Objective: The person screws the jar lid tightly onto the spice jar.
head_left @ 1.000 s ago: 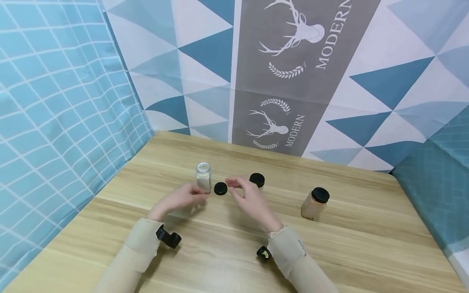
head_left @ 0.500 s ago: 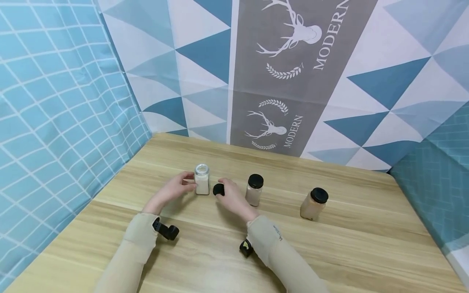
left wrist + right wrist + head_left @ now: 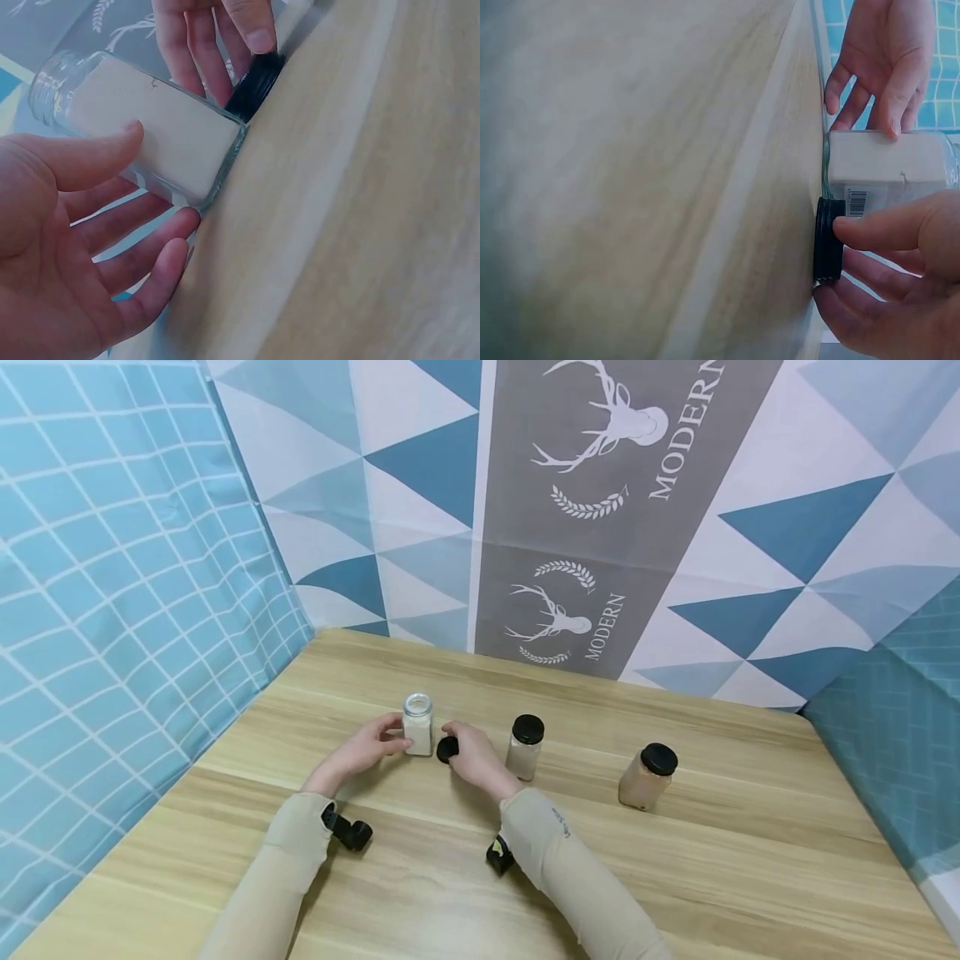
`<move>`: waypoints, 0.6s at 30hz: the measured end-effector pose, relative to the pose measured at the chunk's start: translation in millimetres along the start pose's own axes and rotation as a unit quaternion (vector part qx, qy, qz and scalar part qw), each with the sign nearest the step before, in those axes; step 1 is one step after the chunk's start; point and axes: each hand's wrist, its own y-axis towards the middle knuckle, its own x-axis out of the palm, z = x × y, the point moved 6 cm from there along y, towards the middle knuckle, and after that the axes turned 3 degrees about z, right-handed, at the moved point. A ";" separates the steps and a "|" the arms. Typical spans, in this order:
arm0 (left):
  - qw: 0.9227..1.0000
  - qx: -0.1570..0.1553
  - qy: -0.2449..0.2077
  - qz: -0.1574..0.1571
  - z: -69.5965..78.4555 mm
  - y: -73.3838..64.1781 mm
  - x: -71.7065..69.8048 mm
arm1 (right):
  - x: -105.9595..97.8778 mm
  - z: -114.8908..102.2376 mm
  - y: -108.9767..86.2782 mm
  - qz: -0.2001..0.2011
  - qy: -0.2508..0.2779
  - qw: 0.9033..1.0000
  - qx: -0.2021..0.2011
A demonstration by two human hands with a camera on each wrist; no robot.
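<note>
An uncapped glass jar [image 3: 417, 727] of pale powder stands upright on the table. My left hand [image 3: 367, 745] grips it from the left, thumb on the near face and fingers behind it, as the left wrist view shows. Just right of the jar, a black lid [image 3: 828, 240] lies flat on the wood. My right hand [image 3: 477, 760] pinches this lid at its edge, the thumb on one side and the fingertips on the other. A barcode label shows on the glass in the right wrist view.
Behind my right hand stands a black-capped jar [image 3: 525, 747] of pinkish powder. Farther right is another black-capped jar [image 3: 647, 777] with brownish contents. The wooden table [image 3: 750, 860] ends at a patterned cloth backdrop [image 3: 420, 593].
My right hand has come left and down onto the lid and taken hold of it. My left hand has moved up against the open jar and closed on it.
</note>
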 end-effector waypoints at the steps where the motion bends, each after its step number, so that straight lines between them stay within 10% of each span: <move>1: 1.000 0.001 0.001 0.000 -0.7 -0.5 -0.5 | 0.1 0.0 0.2 0.002 0.007 1.000 0.001; 18: 1.000 -0.010 -0.001 -0.002 -3.4 -2.1 -1.4 | -17.3 1.7 4.3 0.117 0.151 0.981 0.033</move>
